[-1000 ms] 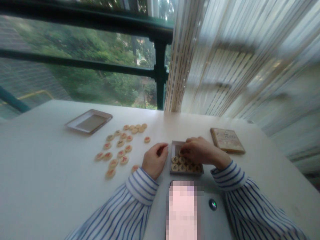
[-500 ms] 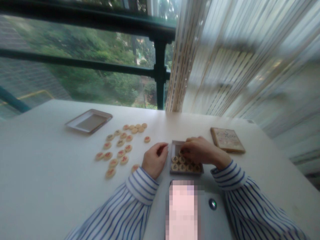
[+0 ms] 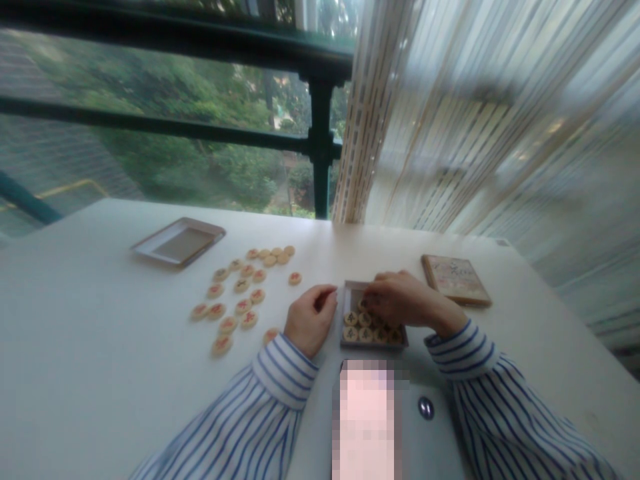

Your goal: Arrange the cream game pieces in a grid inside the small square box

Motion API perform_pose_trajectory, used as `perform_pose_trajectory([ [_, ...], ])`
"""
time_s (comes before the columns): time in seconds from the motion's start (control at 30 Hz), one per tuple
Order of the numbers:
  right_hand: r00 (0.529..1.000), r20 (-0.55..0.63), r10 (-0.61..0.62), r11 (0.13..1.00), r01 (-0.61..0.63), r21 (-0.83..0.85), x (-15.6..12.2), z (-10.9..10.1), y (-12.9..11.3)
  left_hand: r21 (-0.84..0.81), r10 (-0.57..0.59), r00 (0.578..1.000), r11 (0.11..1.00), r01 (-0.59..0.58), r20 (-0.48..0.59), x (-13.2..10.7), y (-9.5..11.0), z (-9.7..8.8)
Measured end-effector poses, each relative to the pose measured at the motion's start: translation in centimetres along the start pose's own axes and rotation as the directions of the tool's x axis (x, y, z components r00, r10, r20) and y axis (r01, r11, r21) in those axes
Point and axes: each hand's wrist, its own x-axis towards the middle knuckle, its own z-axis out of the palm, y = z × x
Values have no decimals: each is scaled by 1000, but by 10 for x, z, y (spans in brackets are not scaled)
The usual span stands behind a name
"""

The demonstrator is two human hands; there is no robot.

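My right hand (image 3: 405, 303) reaches into a small open box (image 3: 344, 308), its fingers bent down around a round wooden Chinese chess piece (image 3: 362, 305). Below the fingers, pieces with black characters (image 3: 365, 334) lie in rows, partly covered by the hand. Just left of the box, my left hand (image 3: 310, 320) rests on the table with curled fingers and the thumb against them; whatever it may hold is hidden. Loose chess pieces (image 3: 243, 307) are scattered to its left, many with red characters and some plain side up. One piece (image 3: 271, 335) sits partly behind the left cuff.
A shallow tray-like lid (image 3: 183, 247) lies at the back left of the white table (image 3: 125, 373). On the right is a flat tan box (image 3: 456, 280) with printing. Nearest me are a pixelated upright shape (image 3: 367, 420) and a shiny dark oval object (image 3: 426, 408). String curtains (image 3: 450, 133) hang behind.
Both hands stay almost in the same place, the right one still in the box. The view has shifted very slightly; no piece has visibly moved.
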Motion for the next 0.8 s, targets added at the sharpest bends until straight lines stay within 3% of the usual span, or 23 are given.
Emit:
perform_pose_trajectory([
  [0.17, 993, -122, 8, 999, -2, 47, -5, -7, 7, 0, -1, 1000, 1000, 1, 5, 0, 1, 0],
  [0.5, 1000, -9, -20, 1000, 20, -3, -1, 0, -1, -3, -3, 1000, 1000, 3, 9, 0, 0, 0],
  [0.8, 1000, 25, -7, 1000, 8, -29, 2, 5, -2, -28, -12, 1000, 1000, 12, 4, -1, 1, 0],
])
